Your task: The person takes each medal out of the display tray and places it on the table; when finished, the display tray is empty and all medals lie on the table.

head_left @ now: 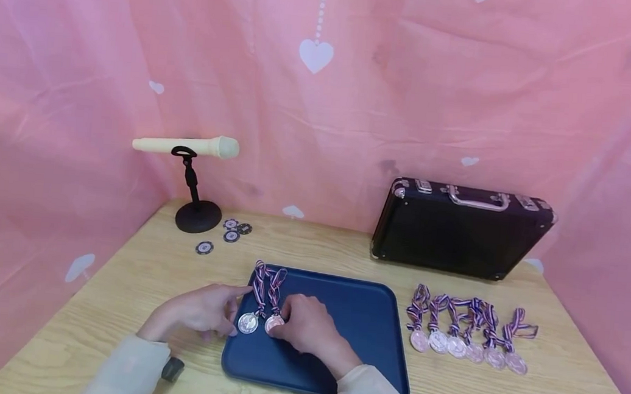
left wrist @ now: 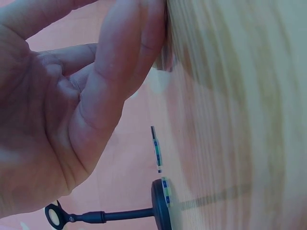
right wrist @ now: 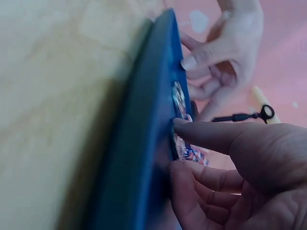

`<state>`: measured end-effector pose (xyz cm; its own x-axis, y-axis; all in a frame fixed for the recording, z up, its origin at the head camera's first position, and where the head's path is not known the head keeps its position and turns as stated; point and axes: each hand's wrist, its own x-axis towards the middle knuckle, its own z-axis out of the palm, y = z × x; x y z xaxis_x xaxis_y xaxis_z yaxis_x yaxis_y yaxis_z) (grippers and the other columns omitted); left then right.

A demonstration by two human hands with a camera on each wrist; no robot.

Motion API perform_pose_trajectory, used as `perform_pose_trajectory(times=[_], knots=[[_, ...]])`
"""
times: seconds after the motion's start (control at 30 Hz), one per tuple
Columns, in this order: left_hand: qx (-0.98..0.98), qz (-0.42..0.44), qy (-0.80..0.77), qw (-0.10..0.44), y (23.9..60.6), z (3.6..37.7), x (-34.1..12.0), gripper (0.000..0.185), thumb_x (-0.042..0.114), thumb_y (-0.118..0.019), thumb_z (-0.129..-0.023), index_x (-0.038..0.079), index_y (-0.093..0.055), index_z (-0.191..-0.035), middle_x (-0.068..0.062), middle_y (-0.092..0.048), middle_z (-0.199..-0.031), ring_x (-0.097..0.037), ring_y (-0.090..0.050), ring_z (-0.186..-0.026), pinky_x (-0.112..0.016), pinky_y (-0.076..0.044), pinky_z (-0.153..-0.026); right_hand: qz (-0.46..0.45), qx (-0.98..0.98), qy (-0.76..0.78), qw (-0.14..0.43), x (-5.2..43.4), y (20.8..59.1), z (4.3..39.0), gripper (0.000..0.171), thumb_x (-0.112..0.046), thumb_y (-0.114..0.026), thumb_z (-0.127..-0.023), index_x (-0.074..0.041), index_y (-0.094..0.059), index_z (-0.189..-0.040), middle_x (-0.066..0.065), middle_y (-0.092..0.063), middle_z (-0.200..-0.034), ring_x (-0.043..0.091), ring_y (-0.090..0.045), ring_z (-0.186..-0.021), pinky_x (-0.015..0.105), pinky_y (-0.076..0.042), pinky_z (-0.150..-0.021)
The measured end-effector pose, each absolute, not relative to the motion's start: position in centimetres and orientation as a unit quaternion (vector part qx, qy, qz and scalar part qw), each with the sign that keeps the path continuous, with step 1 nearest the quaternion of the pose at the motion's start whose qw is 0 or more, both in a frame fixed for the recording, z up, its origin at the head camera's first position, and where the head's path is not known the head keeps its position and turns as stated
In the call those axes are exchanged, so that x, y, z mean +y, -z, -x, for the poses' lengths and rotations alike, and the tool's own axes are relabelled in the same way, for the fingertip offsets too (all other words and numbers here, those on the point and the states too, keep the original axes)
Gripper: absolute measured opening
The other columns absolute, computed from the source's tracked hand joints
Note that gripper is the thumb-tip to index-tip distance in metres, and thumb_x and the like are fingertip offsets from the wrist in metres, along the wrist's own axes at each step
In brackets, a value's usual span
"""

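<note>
A blue tray (head_left: 351, 321) lies on the table in front of me. On its left part are two silver-coloured medals with striped, knotted ribbons. My right hand (head_left: 309, 326) pinches the inner medal (head_left: 273, 323) at its edge between thumb and fingers, low over the tray; its ribbon stretches away toward the back. The outer medal (head_left: 248, 323) lies flat beside it. My left hand (head_left: 203, 308) is at the tray's left rim, thumb and forefinger spread along it, relaxed. In the right wrist view the left thumb (right wrist: 190, 62) rests against the rim.
Right of the tray several more medals (head_left: 456, 346) lie in a row with their ribbons. A black case (head_left: 461, 231) stands behind them. At the back left are a microphone (head_left: 187, 145) on a black stand (head_left: 199, 216) and several poker chips (head_left: 231, 236). Pink cloth (head_left: 298, 128) hangs behind.
</note>
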<state>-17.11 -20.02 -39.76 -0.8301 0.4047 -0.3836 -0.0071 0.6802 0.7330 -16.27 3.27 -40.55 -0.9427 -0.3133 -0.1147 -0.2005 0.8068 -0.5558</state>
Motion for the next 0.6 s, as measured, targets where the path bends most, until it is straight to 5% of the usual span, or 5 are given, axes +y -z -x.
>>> perform_pose_trajectory(times=[0.3,0.43,0.6], knots=[[0.874,-0.116,-0.39,0.267,39.9,17.0,-20.0,0.09,-0.008,-0.08,-0.084,0.008,-0.04,-0.163,-0.008,-0.063,-0.083,-0.02,-0.063,-0.064,-0.031,-0.055,-0.047,0.127,0.956,0.254,0.074,3.5,40.8,16.3,0.042,-0.041,-0.093,-0.076,-0.017,-0.059,-0.07,-0.002,-0.056,-0.066,0.019,-0.053,-0.062,0.035,-0.039,-0.05],[0.873,-0.112,-0.392,0.269,40.0,16.9,-20.0,0.09,-0.008,-0.08,-0.084,0.009,-0.041,-0.163,-0.008,-0.063,-0.084,-0.021,-0.063,-0.065,-0.031,-0.055,-0.047,0.123,0.952,0.269,0.075,4.0,40.8,16.3,0.039,-0.032,-0.094,-0.075,-0.015,-0.059,-0.074,-0.002,-0.057,-0.069,0.018,-0.054,-0.065,0.034,-0.041,-0.052],[0.875,-0.11,-0.389,0.268,39.9,17.0,-19.9,0.09,-0.008,-0.08,-0.084,0.009,-0.04,-0.163,-0.008,-0.063,-0.085,-0.021,-0.064,-0.065,-0.032,-0.056,-0.049,0.122,0.91,0.378,0.115,5.6,40.8,16.4,0.028,-0.009,-0.087,-0.081,-0.008,-0.06,-0.087,0.004,-0.06,-0.068,0.01,-0.058,-0.046,0.03,-0.053,-0.044]])
